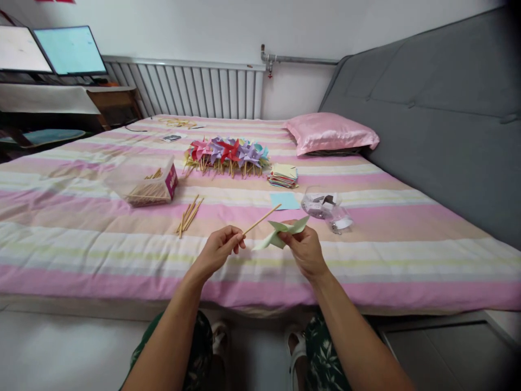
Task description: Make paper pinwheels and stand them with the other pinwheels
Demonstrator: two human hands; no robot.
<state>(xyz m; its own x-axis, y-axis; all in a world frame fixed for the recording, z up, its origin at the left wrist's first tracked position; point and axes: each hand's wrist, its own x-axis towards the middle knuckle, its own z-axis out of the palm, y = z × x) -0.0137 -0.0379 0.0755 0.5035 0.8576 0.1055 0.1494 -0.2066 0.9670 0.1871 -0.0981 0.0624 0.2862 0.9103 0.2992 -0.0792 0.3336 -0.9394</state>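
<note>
Closest to the lens: green leaf-print trousers and pale sandals on the floor, with two bare forearms stretched out over the near edge of the bed [122, 282]. Left hand [220, 247] closed in a pinch, thumb against forefinger, on the near end of a thin wooden stick [262, 219]. Right hand [305, 251] just beside it, fingers pressed together on the lower part of a pale green paper pinwheel [280, 232], folded blades fanning out to the left and upward from the grip. Both things held in the air above the striped sheet, touching nothing on it.

Long axis of the wooden stick slanting from the left hand up and to the right, away from the body. Free tip ending just above the paper pinwheel's upper blades, in line with the blue paper square [285, 201] lying beyond. Shaft running close over the left blade; actual contact between the two impossible to tell. Centre of the paper pinwheel to the right of and slightly below the shaft's middle, nearer the right hand than the left.

Farther out on the bed: loose sticks [188, 214] left of the hands, a clear box [142, 184] with more sticks behind those, a heap of coloured pinwheels [226, 155] mid-bed, a stack of paper squares [284, 176] beside the heap, a clear jar [325, 209] on its side to the right, a pink pillow [329, 133] by the grey headboard.
</note>
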